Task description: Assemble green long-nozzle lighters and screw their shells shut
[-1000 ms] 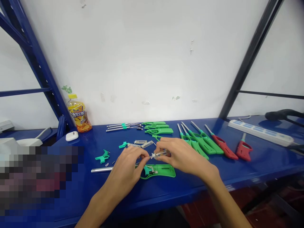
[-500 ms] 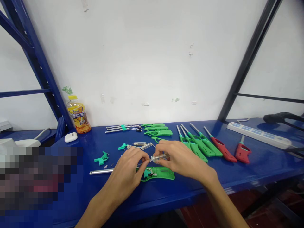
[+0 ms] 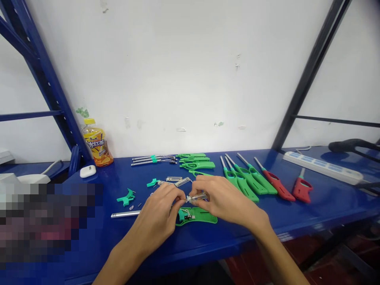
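My right hand (image 3: 219, 198) is closed round a clear fuel tank (image 3: 198, 197), which points left towards my other hand. The thumb and forefinger of my left hand (image 3: 162, 206) are pinched together at the tank's valve end; whatever small piece is between them is hidden. Below both hands an open green lighter half-shell (image 3: 206, 216) lies on the blue table, with a teal trigger part and wires in it. Its metal tube (image 3: 126, 214) sticks out to the left, partly behind my left hand. Behind my hands lie several more clear tanks (image 3: 181, 182).
Teal plastic parts (image 3: 127, 197) lie at left. Metal tubes (image 3: 145, 161) and green half-shells (image 3: 197, 164) lie at the back. Green lighters (image 3: 247, 190) and red lighters (image 3: 279, 185) are to the right, beside a power strip (image 3: 323, 168). A drink bottle (image 3: 99, 146) and white case (image 3: 88, 171) stand at back left.
The view has shifted very slightly. Both hands keep nearly the same pose at the clear tank, with only a tiny movement of the fingers.
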Demonstrator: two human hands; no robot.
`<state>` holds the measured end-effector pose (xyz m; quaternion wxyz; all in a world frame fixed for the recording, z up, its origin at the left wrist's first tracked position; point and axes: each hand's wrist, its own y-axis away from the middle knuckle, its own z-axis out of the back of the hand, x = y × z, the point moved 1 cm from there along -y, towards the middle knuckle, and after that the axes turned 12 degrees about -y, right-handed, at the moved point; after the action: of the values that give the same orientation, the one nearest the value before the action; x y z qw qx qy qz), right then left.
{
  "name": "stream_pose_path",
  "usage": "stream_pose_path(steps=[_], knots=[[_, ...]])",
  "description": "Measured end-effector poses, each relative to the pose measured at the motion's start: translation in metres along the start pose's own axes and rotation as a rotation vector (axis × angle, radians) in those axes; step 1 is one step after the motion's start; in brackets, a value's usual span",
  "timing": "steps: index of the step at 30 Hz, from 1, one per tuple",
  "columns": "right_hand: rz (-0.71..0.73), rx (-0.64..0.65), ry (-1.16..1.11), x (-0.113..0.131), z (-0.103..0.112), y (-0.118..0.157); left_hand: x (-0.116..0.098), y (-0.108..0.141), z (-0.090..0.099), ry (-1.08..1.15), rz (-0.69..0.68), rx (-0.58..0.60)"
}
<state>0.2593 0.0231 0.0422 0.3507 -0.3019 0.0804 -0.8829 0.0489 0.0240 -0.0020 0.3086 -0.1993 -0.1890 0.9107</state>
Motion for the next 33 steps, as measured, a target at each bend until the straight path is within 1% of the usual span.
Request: stream_pose_path(steps=[4,9,12,20,28,33], knots=[[-0.012,0.008,0.012,-0.0029,-0.0001,-0.0021,0.0020,-0.0014,-0.0007,0.002,-0.025,-0.028],[-0.083,0.026,-0.012,-0.0067,0.0056,-0.0019,0.0050,-0.0020,-0.0017,0.025,0.017,-0.032],[-0.100,0.036,-0.010,-0.0055,0.0070,-0.0011,0.0042,-0.0018,-0.0018,0.012,0.023,-0.031],[-0.047,-0.009,0.072,-0.0014,0.0006,-0.0015,0.0022,-0.0016,-0.0006,-0.029,-0.028,-0.029],[-0.030,-0.022,0.054,-0.0014,0.0018,-0.0002,0.0024,-0.0018,-0.0013,-0.015,-0.050,-0.032],[-0.031,-0.007,0.044,-0.0016,0.0007,-0.0010,0.0038,-0.0014,-0.0012,-0.032,-0.069,-0.045]])
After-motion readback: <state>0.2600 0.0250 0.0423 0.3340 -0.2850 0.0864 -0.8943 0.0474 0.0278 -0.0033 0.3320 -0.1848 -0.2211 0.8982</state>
